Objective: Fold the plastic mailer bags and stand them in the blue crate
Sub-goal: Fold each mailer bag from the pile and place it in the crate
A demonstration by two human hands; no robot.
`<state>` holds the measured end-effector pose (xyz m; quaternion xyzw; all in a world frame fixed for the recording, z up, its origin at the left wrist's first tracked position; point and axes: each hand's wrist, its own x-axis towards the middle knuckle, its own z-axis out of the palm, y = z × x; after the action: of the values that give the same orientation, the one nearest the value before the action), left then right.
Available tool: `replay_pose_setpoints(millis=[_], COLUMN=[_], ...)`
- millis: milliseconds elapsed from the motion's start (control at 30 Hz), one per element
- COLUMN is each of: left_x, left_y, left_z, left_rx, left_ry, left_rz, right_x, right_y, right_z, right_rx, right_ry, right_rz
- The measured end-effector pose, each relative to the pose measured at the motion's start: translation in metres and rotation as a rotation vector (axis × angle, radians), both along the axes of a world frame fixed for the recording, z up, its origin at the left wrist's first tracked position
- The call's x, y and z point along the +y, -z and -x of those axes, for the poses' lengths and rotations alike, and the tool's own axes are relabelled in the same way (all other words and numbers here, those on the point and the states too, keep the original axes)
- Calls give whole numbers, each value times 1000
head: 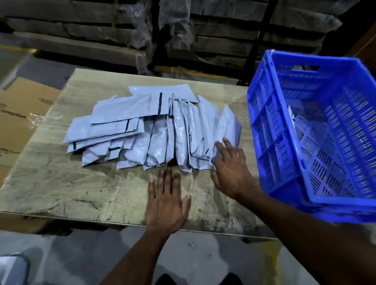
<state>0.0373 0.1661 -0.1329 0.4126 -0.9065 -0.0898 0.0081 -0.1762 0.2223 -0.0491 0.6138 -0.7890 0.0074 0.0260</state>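
The mailer bags (pixel 157 131) lie fanned on the bench (pixel 70 186) beside the blue crate (pixel 321 131), the left hand (pixel 166 203) flat with fingers straight, the right hand (pixel 230 172) spread-fingered on the nearest bag, seemingly to gather it.

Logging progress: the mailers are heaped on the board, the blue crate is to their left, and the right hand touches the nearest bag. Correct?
Not quite: the head view shows the blue crate to the right of the mailers, not left. The rest holds: they are heaped on the board, right hand touching the nearest bag.
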Motion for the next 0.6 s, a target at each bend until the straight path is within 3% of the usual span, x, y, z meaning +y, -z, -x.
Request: replay_pose_setpoints(millis=[200,600], left_x=[22,34], left_y=[-1,-4], left_z=[-14,-54], left_rx=[39,163], left_ry=[137,-78], left_rz=[48,-34], right_x=[9,-26], right_y=[-1,10], right_z=[-59,-129], right_rx=[1,-137], right_ry=[-45,44], right_rz=[57,88])
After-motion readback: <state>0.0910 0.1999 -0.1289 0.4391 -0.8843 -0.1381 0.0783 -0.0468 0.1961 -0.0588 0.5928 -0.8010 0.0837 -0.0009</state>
